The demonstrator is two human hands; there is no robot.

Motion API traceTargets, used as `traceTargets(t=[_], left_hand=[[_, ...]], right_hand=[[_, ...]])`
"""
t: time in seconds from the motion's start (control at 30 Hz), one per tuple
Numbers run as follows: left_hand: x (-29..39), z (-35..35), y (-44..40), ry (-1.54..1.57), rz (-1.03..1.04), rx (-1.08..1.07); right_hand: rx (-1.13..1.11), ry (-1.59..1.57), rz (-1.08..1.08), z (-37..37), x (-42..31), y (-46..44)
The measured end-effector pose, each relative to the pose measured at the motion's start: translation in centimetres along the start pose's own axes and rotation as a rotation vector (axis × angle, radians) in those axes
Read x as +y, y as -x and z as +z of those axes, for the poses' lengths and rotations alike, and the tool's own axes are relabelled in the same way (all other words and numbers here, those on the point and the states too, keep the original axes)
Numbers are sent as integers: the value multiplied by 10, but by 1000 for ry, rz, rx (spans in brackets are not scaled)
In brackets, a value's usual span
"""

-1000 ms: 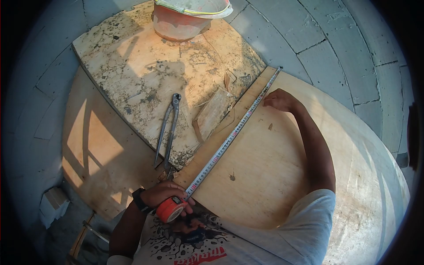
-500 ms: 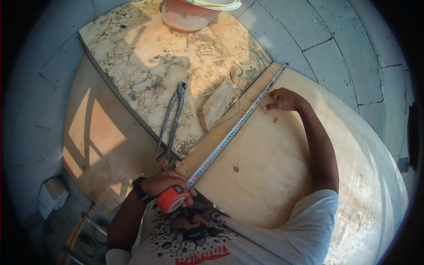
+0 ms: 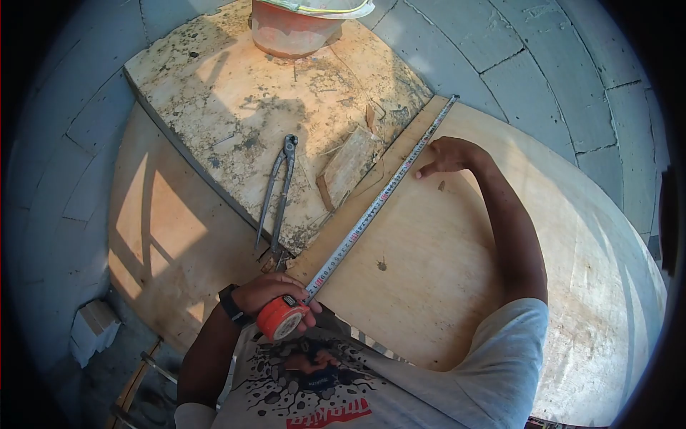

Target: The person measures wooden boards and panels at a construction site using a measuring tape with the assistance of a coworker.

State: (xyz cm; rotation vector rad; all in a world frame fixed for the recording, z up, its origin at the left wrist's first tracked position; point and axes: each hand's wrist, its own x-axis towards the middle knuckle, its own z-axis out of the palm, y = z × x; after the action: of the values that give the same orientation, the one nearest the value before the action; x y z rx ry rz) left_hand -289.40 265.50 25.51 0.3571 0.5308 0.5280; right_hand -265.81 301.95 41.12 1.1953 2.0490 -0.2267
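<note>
My left hand (image 3: 266, 292), with a dark watch on the wrist, is closed around an orange-red tape measure (image 3: 281, 318) at the near edge of a plywood sheet (image 3: 429, 257). From the case, the marked tape blade (image 3: 357, 227) runs out straight across the sheet to its far edge. Beside the far part of the blade, my right hand (image 3: 450, 156) rests on the plywood, thumb and forefinger spread apart. Nothing is visible in that hand, and I cannot tell whether a fingertip touches the blade.
A stained, worn board (image 3: 243, 121) overlaps the plywood on the left. On it lie pincers (image 3: 282, 186), a short wood block (image 3: 349, 168) and a mortar-stained bucket (image 3: 296, 28). Grey block walls (image 3: 514, 79) surround the boards. A white block-like object (image 3: 95, 330) stands lower left.
The view has shifted slightly. Both hands, the tape measure and its stretched blade keep nearly the same places on the plywood.
</note>
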Motion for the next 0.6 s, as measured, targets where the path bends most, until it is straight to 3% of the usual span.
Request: traceTargets(t=[0.6], left_hand=[[0,3,2,-17,7,21]], right_hand=[[-4,24,72,6,0,-7]])
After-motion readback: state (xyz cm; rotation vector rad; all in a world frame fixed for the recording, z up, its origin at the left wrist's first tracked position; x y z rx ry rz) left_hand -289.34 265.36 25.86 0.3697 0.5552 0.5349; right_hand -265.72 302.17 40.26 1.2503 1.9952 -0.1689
